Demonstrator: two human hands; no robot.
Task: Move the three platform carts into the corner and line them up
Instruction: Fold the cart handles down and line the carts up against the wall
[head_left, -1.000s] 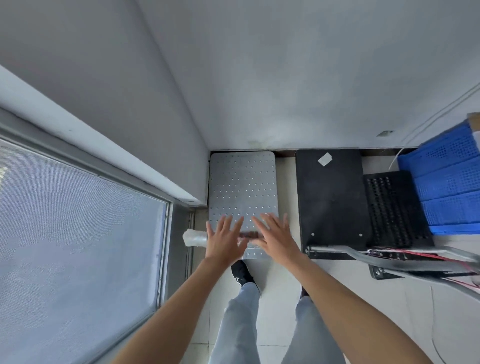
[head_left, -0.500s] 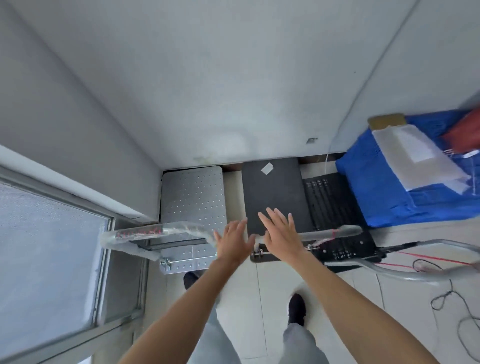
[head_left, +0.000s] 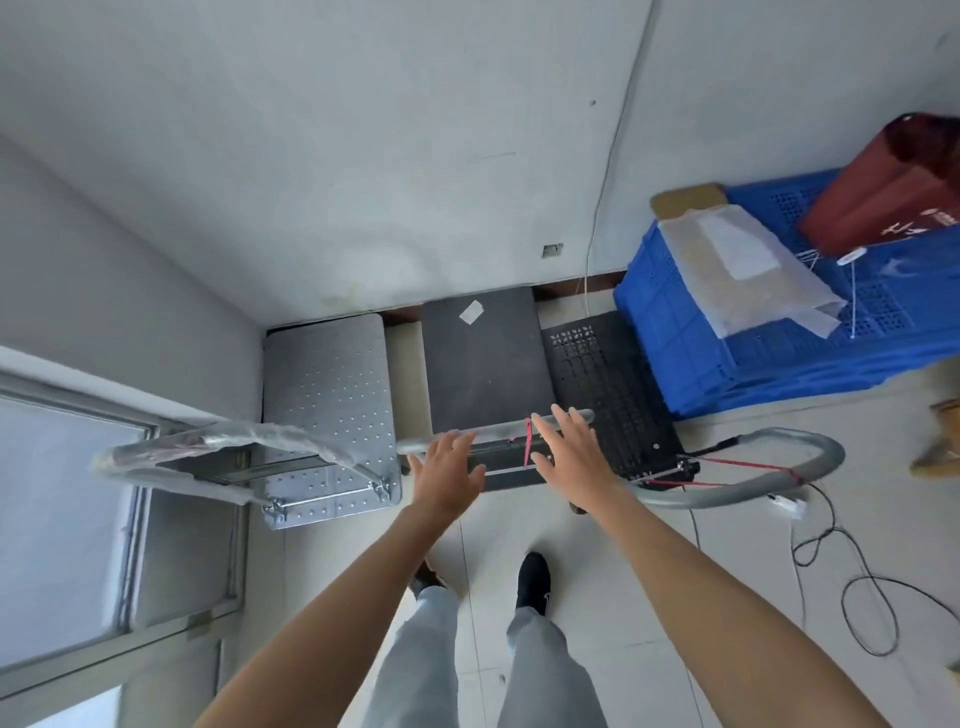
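Three platform carts stand side by side against the far wall. The silver cart (head_left: 327, 395) with a plastic-wrapped handle (head_left: 218, 441) sits in the corner at the left. The flat black cart (head_left: 480, 364) is in the middle, a gap apart from the silver one. The slotted black cart (head_left: 602, 384) touches its right side, its grey handle (head_left: 779, 467) bent out to the right. My left hand (head_left: 447, 475) and my right hand (head_left: 571, 452) hover with fingers spread over the middle cart's grey handle bar (head_left: 498, 431), holding nothing.
A blue crate (head_left: 727, 353) with paper, cardboard and a dark red bag (head_left: 883, 192) stands right of the carts. Black cables (head_left: 857, 587) lie on the tiled floor at the right. A window (head_left: 57, 519) fills the left side. My feet are just behind the carts.
My view and both hands have shifted right, from the silver cart's handle to the middle black cart's handle. The hands stayed open throughout. The silver cart now stands alone in the corner.
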